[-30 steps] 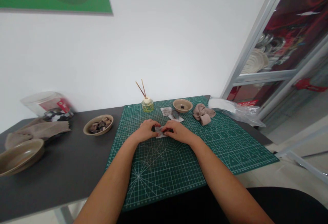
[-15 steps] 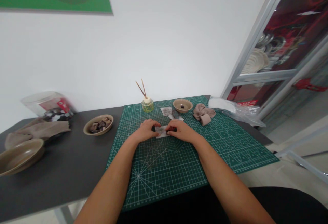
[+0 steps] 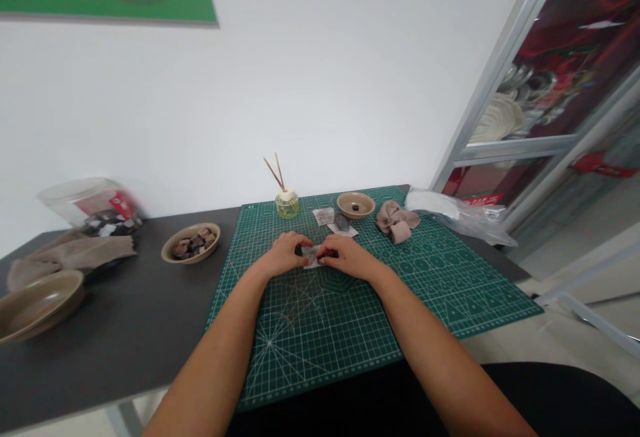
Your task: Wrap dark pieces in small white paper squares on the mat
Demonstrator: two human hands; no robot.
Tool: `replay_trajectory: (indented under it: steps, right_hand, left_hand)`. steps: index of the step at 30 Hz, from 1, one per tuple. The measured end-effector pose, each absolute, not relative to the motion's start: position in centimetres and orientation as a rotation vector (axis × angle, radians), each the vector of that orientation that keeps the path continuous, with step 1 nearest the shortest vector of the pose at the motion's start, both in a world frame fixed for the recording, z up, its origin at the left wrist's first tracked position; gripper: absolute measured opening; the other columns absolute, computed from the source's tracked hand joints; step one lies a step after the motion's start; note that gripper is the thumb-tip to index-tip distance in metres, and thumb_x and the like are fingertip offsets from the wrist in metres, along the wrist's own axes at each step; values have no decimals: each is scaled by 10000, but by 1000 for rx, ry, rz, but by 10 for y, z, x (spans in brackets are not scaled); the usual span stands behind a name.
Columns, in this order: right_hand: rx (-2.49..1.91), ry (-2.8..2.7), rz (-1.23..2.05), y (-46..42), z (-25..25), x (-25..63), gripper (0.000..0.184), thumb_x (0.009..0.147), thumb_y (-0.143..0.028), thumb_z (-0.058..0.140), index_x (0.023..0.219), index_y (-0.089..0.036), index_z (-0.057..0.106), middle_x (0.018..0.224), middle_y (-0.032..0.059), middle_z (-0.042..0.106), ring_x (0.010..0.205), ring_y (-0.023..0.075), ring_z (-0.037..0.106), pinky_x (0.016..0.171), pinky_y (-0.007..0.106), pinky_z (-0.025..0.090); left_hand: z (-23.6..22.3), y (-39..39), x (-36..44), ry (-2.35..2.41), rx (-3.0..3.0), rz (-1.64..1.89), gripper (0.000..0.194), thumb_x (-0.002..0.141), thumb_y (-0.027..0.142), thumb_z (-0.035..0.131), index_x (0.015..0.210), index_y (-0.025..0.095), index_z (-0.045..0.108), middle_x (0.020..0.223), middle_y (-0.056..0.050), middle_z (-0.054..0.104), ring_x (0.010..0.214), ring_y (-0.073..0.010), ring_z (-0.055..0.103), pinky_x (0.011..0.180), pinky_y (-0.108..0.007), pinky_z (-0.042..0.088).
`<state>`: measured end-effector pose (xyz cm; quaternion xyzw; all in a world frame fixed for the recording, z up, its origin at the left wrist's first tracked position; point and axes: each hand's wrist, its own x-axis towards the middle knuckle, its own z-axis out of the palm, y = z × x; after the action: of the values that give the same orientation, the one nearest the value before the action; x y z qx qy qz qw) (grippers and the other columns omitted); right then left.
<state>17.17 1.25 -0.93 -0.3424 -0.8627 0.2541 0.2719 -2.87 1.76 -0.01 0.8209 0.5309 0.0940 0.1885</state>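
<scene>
A small printed whitish sheet, paper-like (image 3: 311,256), lies on the green cutting mat (image 3: 300,337) between my two hands. My left hand (image 3: 283,255) curves over its left end, thumb and fingertips pressed on the sheet with a dark gap between them. At the right end, my right hand (image 3: 351,257) has its thumb and fingers drawn together. Something dark shows by those fingertips, too small to name. Just beyond are another printed sheet (image 3: 324,217) and a dark grey flat oval piece (image 3: 342,222) on a whitish sheet.
A bowl with one small dark piece (image 3: 356,207) stands behind, beside a crumpled brown cloth (image 3: 397,221). A reed diffuser (image 3: 287,203) is near the wall. Leftward are a bowl of brown chunks (image 3: 191,244), an oval bowl (image 3: 40,307), a cloth and a plastic jar (image 3: 95,207). Plastic bag (image 3: 457,217) at right.
My right hand has shifted slightly left along the sheet, closer to my left hand. My left hand stays at the sheet's left end. The whole view has drifted very slightly.
</scene>
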Motion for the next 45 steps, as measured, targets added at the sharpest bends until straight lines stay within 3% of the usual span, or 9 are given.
replay_trajectory:
  steps: [5, 12, 27, 32, 37, 42, 45]
  right_hand:
    - [-1027, -2254, 794, 12, -10, 171, 117, 718, -59, 626, 792, -146, 647, 722, -2, 590, 664, 121, 547, 623, 233, 411]
    - [-943, -2344, 600, 12, -11, 170, 126, 712, -52, 635, 793, -147, 648, 756, 16, 581, 756, 147, 528, 682, 255, 403]
    - [-967, -2348, 623, 13, -9, 173, 138, 728, -49, 631, 814, -149, 674, 773, 20, 576, 758, 142, 527, 692, 255, 400]
    - [-969, -2282, 729, 12, -12, 170, 220, 717, -39, 627, 901, -157, 652, 818, 18, 599, 749, 131, 548, 689, 250, 424]
    - [-1014, -2251, 743, 13, -12, 171, 137, 711, -47, 632, 812, -139, 646, 765, 11, 588, 699, 124, 548, 662, 244, 426]
    - [-945, -2323, 689, 13, -12, 167, 184, 715, -29, 618, 843, -157, 654, 797, 18, 603, 782, 141, 552, 713, 257, 421]
    - [-1016, -2276, 734, 13, -12, 168, 177, 709, -38, 630, 853, -141, 637, 769, 11, 598, 713, 126, 551, 665, 242, 422]
  left_hand:
    - [0, 18, -29, 1491, 2297, 259, 377, 700, 276, 628, 1072, 215, 618, 1062, -48, 581, 1039, -239, 495, 915, -361, 381]
    - [0, 18, -29, 1490, 2317, 256, 370, 699, 267, 634, 1064, 210, 618, 1048, -48, 585, 1033, -233, 496, 914, -350, 383]
    - [1, 17, -29, 1485, 2279, 269, 387, 694, 264, 641, 1078, 217, 620, 1065, -45, 579, 1044, -240, 485, 931, -372, 368]
    - [-1, 18, -28, 1483, 2283, 273, 382, 691, 260, 641, 1069, 218, 623, 1042, -41, 582, 1033, -238, 490, 918, -365, 376]
    - [0, 18, -28, 1481, 2288, 273, 395, 686, 272, 646, 1075, 208, 621, 1037, -47, 580, 1027, -240, 493, 908, -363, 379]
    - [0, 18, -28, 1472, 2301, 281, 371, 689, 272, 640, 1056, 217, 625, 1023, -36, 585, 1019, -232, 494, 912, -357, 377]
    - [-2, 19, -29, 1467, 2293, 276, 391, 687, 283, 644, 1073, 223, 619, 1038, -37, 582, 1030, -235, 489, 909, -357, 379]
